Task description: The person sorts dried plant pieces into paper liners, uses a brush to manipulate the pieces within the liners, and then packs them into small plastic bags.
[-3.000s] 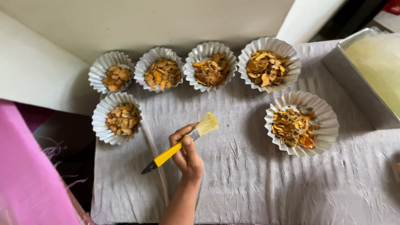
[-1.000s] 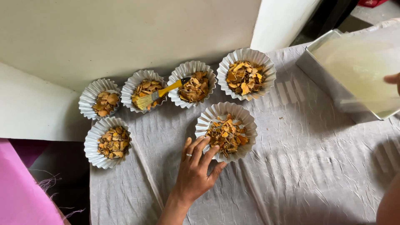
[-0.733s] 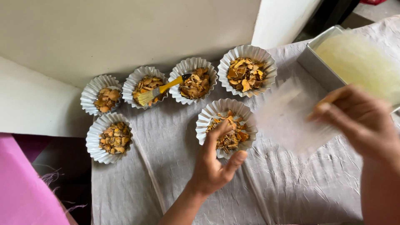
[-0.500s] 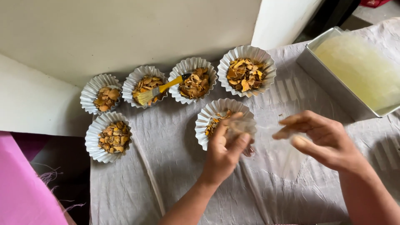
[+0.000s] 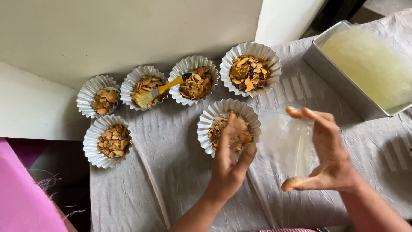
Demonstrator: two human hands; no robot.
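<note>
Fingers of the right hand spread wide, tips up top and thumb down below, with a thin translucent sheet stretched upright between them, held lightly at its edges rather than clenched. Fingers of the left hand laid out flat and loose over the nearest fluted cup, resting on its dried orange-yellow pieces, thumb out by the near rim, gripping nothing as far as can be made out. Sheet just beside that cup on its right, hanging above the grey cloth and apart from the metal tray at the far right, where a stack of like sheets lies. By the look of it, mid-handling: one sheet lifted free and held open next to the steadied cup. Bringing the two together likely to call for a gentle, even hold, given how limp and filmy the sheet seems. Five more filled cups along the far edge and the left, with a yellow-handled brush lying across two of them.
</note>
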